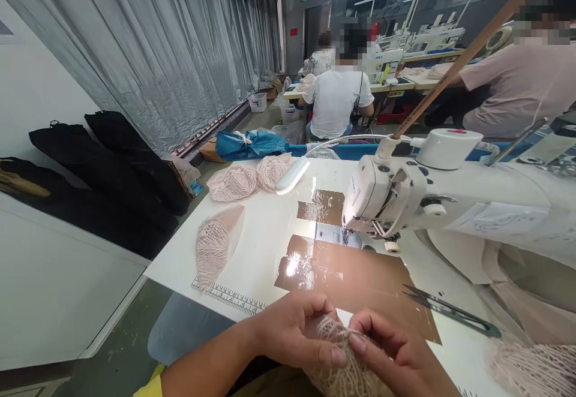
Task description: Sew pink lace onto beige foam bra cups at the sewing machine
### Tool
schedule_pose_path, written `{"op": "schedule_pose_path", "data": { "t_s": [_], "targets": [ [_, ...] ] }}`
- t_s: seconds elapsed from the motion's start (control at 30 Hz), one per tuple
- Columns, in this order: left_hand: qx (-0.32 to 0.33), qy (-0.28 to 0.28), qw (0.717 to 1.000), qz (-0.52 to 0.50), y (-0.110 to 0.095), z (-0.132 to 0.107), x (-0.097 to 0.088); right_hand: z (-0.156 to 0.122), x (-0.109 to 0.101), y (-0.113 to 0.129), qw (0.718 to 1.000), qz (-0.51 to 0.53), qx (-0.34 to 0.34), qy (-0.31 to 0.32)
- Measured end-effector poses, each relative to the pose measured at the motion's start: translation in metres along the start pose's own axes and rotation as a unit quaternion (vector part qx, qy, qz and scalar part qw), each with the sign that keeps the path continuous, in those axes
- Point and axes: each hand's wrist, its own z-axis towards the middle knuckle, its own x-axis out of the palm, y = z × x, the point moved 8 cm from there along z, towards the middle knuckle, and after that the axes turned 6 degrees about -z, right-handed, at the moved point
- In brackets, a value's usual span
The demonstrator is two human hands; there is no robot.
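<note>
Lace piece point(344, 364) sits bunched between both grips; left hand point(292, 331) pinches its left side, right hand point(398, 358) pinches the right. Snips point(452, 312) lie just beyond the right grip.

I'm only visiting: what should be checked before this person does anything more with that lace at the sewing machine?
1. Grip: left hand and right hand both pinch the lace piece: ok.
2. Both hands apart from the sewing machine: ok.
3. The scissors lie beside the right hand, apart from it: ok.
4. The spare lace pieces lie on the table, left of the machine: ok.
5. Whether the machine is threaded: cannot tell.
</note>
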Motion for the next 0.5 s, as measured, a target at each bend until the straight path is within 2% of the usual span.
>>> {"op": "schedule_pose_path", "data": {
  "t_s": [0.07,0.17,0.27,0.37,0.43,0.5],
  "targets": [
    [-0.018,0.022,0.999,-0.04,0.001,0.003,0.001,-0.001,-0.002,-0.002,1.0,0.016,0.009,0.01],
    [-0.023,0.021,0.996,-0.088,-0.001,0.009,0.002,0.001,-0.005,-0.004,0.999,0.034,0.023,0.011],
    [-0.039,-0.016,0.991,-0.13,0.005,0.018,0.003,0.007,-0.006,-0.007,0.997,0.062,0.04,0.01],
    [-0.083,-0.07,0.972,-0.208,0.019,0.026,0.0,0.016,-0.009,-0.011,0.996,0.066,0.054,0.0],
    [-0.097,-0.124,0.958,-0.24,0.02,0.026,-0.013,0.02,-0.017,-0.015,0.997,0.058,0.052,-0.025],
    [-0.079,-0.191,0.953,-0.223,0.006,0.019,-0.04,0.02,-0.033,-0.018,0.995,0.046,0.047,-0.075]
  ]
}}
